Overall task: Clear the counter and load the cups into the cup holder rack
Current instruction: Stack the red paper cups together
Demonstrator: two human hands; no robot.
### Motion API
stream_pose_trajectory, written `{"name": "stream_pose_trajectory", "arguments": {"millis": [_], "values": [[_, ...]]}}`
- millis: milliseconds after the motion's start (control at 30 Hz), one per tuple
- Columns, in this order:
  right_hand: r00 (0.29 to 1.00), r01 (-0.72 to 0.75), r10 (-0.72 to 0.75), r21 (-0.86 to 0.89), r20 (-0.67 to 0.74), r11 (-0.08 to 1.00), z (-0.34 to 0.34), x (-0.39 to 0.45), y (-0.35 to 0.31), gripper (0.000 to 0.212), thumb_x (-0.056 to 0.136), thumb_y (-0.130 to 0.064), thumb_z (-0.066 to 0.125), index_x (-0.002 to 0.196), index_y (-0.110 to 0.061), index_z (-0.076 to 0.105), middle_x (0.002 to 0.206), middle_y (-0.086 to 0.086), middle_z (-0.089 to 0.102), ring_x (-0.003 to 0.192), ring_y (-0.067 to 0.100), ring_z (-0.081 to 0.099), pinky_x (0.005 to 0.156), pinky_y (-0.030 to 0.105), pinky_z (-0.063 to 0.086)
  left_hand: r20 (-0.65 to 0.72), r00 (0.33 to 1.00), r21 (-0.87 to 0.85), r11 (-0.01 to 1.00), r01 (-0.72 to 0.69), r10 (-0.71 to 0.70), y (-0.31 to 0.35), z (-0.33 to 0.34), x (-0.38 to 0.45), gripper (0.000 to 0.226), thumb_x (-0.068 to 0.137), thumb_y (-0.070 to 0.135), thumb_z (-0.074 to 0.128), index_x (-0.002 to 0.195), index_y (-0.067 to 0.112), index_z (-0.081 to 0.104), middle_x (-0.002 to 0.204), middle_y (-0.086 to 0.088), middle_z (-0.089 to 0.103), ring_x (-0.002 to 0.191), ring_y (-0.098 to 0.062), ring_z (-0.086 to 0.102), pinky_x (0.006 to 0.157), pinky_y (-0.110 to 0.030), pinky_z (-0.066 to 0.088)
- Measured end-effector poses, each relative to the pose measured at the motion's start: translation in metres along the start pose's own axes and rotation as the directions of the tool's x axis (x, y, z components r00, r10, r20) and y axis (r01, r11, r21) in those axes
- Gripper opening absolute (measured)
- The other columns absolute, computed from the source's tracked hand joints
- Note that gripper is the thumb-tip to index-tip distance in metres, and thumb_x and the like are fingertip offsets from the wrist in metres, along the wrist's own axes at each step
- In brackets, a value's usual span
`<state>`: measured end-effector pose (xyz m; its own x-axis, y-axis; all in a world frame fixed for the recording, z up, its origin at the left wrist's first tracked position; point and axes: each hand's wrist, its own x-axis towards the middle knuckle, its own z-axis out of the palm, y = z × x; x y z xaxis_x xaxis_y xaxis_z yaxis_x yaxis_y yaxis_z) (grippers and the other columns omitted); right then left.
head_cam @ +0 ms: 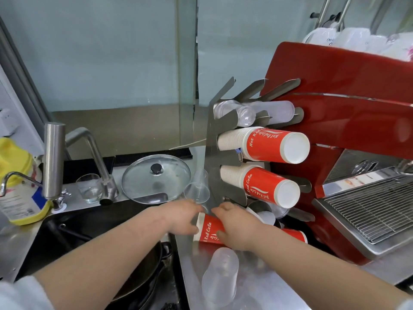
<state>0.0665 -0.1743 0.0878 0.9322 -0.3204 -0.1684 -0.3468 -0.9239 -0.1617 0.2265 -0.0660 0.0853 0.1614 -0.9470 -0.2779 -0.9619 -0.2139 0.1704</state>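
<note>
A stack of red paper cups (209, 230) lies on its side on the steel counter (263, 287). My right hand (234, 227) grips it from above. My left hand (182, 217) holds its white rim end. The metal cup holder rack (211, 157) stands behind, with two stacks of red paper cups (266, 145) (261, 184) and clear plastic cups (263, 111) in its slots. A stack of clear plastic cups (220, 278) lies on the counter in front of my hands. Two clear cups (197, 189) sit just beyond my left hand.
A red espresso machine (348, 121) with a drip grate (371, 211) fills the right side. To the left are a sink (73, 233), a steel tap (54, 159), a glass lid (156, 177), a drinking glass (89, 187), a yellow bottle (16, 182) and a dark pan (143, 278).
</note>
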Motion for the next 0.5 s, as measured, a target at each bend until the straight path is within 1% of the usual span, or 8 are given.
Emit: {"name": "stream_pose_trajectory", "arguments": {"millis": [100, 167, 267, 367, 500], "values": [[0.996, -0.040, 0.040, -0.006, 0.077, 0.999, 0.012, 0.014, 0.002, 0.057, 0.087, -0.028, 0.059, 0.139, -0.017, 0.037, 0.133, 0.011, 0.046, 0.123, 0.030, 0.048, 0.107, 0.040, 0.037, 0.065, 0.997, 0.025, 0.999, 0.046, -0.048, -0.001, 0.000, 0.011, 0.074, 0.081, 0.039, 0.066, 0.146, 0.027, 0.032, 0.136, -0.004, 0.047, 0.123, -0.025, 0.050, 0.099, -0.037, 0.045], [0.993, -0.061, 0.058, 0.022, 0.103, 0.998, 0.019, 0.022, 0.004, 0.054, 0.088, -0.029, 0.059, 0.137, -0.015, 0.040, 0.130, 0.012, 0.048, 0.122, 0.029, 0.050, 0.104, 0.037, 0.039, 0.060, 0.996, 0.040, 0.998, 0.058, -0.060, -0.001, 0.005, 0.020, 0.077, 0.079, 0.042, 0.069, 0.144, 0.023, 0.033, 0.135, -0.005, 0.046, 0.124, -0.027, 0.049, 0.098, -0.039, 0.045], [0.988, -0.101, 0.093, 0.062, 0.121, 0.993, 0.025, 0.031, 0.007, 0.046, 0.088, -0.031, 0.057, 0.129, -0.013, 0.046, 0.126, 0.011, 0.054, 0.120, 0.027, 0.052, 0.100, 0.033, 0.041, 0.036, 0.998, 0.025, 0.999, 0.043, -0.044, -0.003, 0.020, 0.036, 0.081, 0.075, 0.045, 0.071, 0.142, 0.018, 0.034, 0.140, -0.007, 0.043, 0.129, -0.028, 0.045, 0.104, -0.042, 0.041], [0.982, -0.102, 0.100, 0.002, 0.158, 0.995, 0.034, 0.041, 0.009, 0.039, 0.091, -0.024, 0.051, 0.127, -0.010, 0.047, 0.125, 0.012, 0.056, 0.119, 0.028, 0.053, 0.100, 0.034, 0.041, 0.026, 0.999, -0.005, 1.000, 0.018, -0.018, -0.003, 0.035, 0.046, 0.081, 0.074, 0.043, 0.073, 0.140, 0.015, 0.036, 0.140, -0.007, 0.042, 0.129, -0.028, 0.044, 0.104, -0.041, 0.041], [0.957, -0.113, 0.132, -0.089, 0.257, 0.990, 0.040, 0.050, 0.005, 0.042, 0.093, -0.018, 0.050, 0.132, -0.005, 0.042, 0.130, 0.015, 0.052, 0.123, 0.031, 0.051, 0.104, 0.037, 0.039, 0.033, 0.999, -0.023, 0.999, 0.031, -0.030, -0.003, 0.055, 0.048, 0.085, 0.073, 0.040, 0.073, 0.143, 0.017, 0.032, 0.137, -0.007, 0.042, 0.126, -0.029, 0.044, 0.102, -0.040, 0.042]]}}
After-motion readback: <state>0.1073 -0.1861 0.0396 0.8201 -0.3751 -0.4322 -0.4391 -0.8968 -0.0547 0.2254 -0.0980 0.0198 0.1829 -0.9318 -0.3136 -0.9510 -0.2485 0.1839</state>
